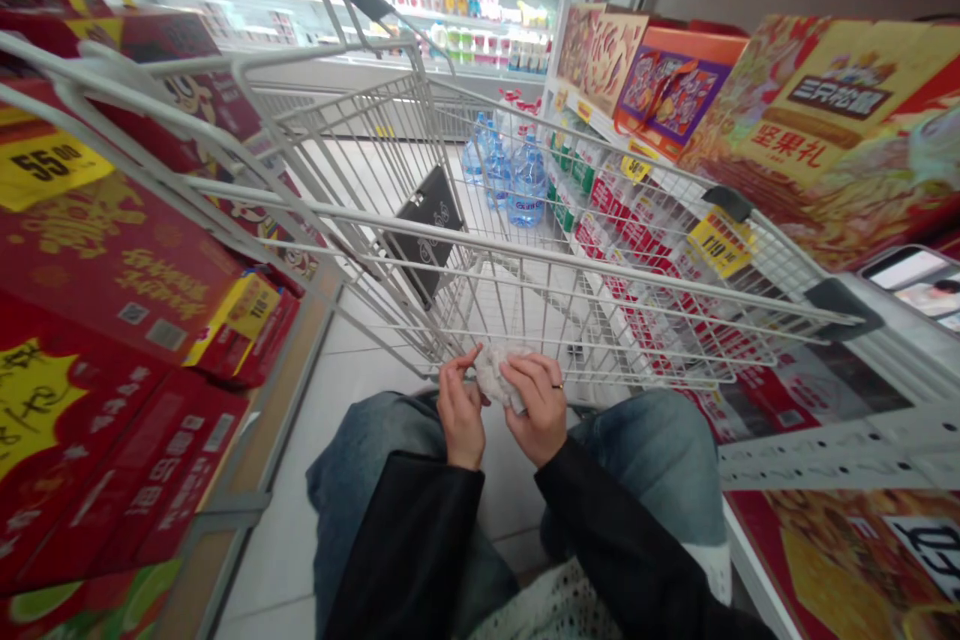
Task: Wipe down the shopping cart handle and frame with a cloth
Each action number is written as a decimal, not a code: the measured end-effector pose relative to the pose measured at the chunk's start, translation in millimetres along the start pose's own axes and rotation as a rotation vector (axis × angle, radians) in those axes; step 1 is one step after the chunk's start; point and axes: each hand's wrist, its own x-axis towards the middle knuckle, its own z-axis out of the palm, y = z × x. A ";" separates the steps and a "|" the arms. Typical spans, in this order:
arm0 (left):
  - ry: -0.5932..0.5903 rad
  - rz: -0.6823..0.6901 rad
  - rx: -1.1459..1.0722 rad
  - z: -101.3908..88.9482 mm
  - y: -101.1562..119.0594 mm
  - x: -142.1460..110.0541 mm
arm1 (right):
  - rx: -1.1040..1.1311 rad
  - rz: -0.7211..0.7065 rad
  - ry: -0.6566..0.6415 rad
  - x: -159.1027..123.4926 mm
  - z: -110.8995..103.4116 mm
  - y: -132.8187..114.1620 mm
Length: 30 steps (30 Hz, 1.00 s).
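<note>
A white wire shopping cart (525,255) stands on its side or tilted in front of my knees, its wire basket spread across the view. At its near lower edge my right hand (538,405) is closed on a crumpled whitish cloth (499,375), pressing it against the wires. My left hand (459,410) is beside it, fingers curled and thumb and fingertips at the cloth's left edge. Part of what lies between those fingers is hidden. A dark panel with a printed design (429,235) is fixed inside the cart.
Red gift boxes (112,250) are stacked on the left with yellow price tags. On the right, a shelf carries a nut gift box (817,130) and packed bottles (637,250). Large water bottles (525,185) stand on the floor behind the cart, before a lit refrigerated display (480,0).
</note>
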 end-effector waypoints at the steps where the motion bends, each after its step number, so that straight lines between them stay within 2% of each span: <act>1: -0.011 -0.024 -0.013 -0.2 0.4 -0.1 | -0.001 0.005 -0.005 -6.6 3.0 2.5; 5: -0.028 -0.084 -0.039 0.6 2.2 -1.7 | 0.000 0.036 -0.012 -24.5 11.0 8.6; 12: -0.012 -0.072 -0.008 0.1 1.9 -0.4 | 0.037 0.034 -0.007 1.0 8.7 -1.5; 16: -0.003 -0.026 0.045 -3.7 -2.5 -2.1 | 0.015 0.012 -0.034 -9.8 12.2 3.6; 20: 0.140 0.085 0.087 -10.4 -4.1 -2.1 | 0.013 0.017 -0.063 -20.3 11.4 8.7; 23: 0.239 0.141 0.095 -16.2 -2.2 4.6 | 0.020 0.016 -0.069 -10.2 8.1 5.2; 27: 0.132 0.051 0.098 -19.5 -3.5 13.2 | 0.056 -0.019 -0.053 6.1 10.0 0.1; 30: 0.091 0.013 0.090 -19.9 -4.5 14.8 | 0.044 -0.026 -0.044 2.3 15.7 1.0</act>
